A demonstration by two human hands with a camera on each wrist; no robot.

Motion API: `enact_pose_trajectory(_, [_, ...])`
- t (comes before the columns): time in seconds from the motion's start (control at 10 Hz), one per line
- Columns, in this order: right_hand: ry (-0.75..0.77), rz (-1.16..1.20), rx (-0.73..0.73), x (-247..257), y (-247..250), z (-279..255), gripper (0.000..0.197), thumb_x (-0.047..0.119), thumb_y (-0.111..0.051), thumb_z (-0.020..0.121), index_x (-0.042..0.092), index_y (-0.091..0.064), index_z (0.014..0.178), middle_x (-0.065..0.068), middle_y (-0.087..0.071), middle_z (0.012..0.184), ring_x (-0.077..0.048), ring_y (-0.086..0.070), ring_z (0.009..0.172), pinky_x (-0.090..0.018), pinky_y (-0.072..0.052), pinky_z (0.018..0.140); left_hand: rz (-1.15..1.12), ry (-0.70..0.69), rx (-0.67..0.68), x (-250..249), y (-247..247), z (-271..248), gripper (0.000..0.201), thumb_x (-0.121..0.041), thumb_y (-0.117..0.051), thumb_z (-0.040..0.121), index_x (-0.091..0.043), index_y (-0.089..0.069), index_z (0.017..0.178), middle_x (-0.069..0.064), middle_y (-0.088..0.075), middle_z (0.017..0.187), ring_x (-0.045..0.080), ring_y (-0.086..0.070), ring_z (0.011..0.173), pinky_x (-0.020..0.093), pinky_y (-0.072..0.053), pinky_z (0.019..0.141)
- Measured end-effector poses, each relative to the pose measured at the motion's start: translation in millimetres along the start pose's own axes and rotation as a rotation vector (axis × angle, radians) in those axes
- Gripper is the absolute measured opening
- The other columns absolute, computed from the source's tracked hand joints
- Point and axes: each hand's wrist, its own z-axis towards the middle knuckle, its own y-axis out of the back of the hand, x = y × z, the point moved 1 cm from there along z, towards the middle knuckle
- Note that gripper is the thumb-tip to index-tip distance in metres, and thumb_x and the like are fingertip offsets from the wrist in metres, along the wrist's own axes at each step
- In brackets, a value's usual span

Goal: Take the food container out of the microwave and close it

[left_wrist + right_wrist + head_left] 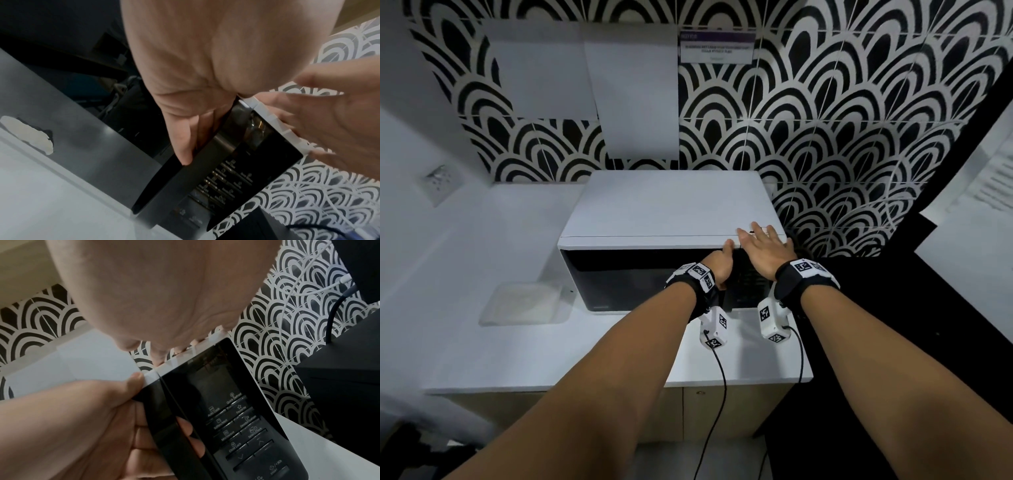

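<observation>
With the left hand (719,269) curling its fingers (186,426) round the microwave door's (650,277) right edge and the right hand (765,251) pressing flat, fingers spread, on the microwave (667,209) top, brace firmly while pulling steadily; the food container, presumably inside, stays unseen.

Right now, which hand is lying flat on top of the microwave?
The right hand rests flat on the white microwave; the left hand grips its dark door edge.
</observation>
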Motion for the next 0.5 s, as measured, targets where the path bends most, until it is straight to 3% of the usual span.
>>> enact_pose_trajectory(0.1, [0.004, -0.011, -0.005, -0.4, -0.7, -0.2, 0.059, 0.060, -0.002, 0.095, 0.047, -0.013, 0.152, 0.010, 0.002, 0.166, -0.018, 0.009, 0.152, -0.056, 0.008, 0.118, -0.015, -0.005, -0.030, 1.9, 0.5, 3.6, 0.080, -0.055, -0.014, 0.102, 0.004, -0.064, 0.120, 0.027, -0.069, 0.111, 0.038, -0.069, 0.102, 0.049, -0.058, 0.090])
enact_pose_trajectory(0.3, [-0.002, -0.040, 0.005, -0.7, -0.2, -1.8, 0.060, 0.063, -0.003, 0.094, 0.049, -0.010, 0.151, 0.011, 0.004, 0.165, -0.018, 0.010, 0.152, -0.057, 0.007, 0.118, 0.068, 0.000, -0.011, 0.9, 6.5, -6.3, 0.084, -0.062, -0.014, 0.099, 0.002, -0.063, 0.122, 0.020, -0.070, 0.107, 0.038, -0.067, 0.104, 0.049, -0.055, 0.095])
enact_pose_trajectory(0.4, [-0.013, -0.064, 0.034, 3.1, 3.6, -1.3, 0.061, 0.065, -0.007, 0.092, 0.050, -0.008, 0.151, 0.010, 0.007, 0.165, -0.019, 0.010, 0.152, -0.058, 0.005, 0.118, 0.338, -0.079, -0.026, -0.3, 24.9, -16.3, 0.080, -0.059, -0.017, 0.101, 0.001, -0.063, 0.126, 0.023, -0.069, 0.120, 0.037, -0.065, 0.112, 0.041, -0.050, 0.100])
enact_pose_trajectory(0.5, [-0.027, -0.081, 0.025, 8.1, 7.3, -2.2, 0.063, 0.066, -0.011, 0.092, 0.048, -0.003, 0.152, 0.007, 0.013, 0.165, -0.023, 0.008, 0.152, -0.058, 0.003, 0.118, 0.472, -0.160, -0.072, -7.9, 58.0, -35.2, 0.071, -0.056, -0.026, 0.101, -0.001, -0.069, 0.114, 0.019, -0.075, 0.107, 0.035, -0.071, 0.098, 0.035, -0.052, 0.087])
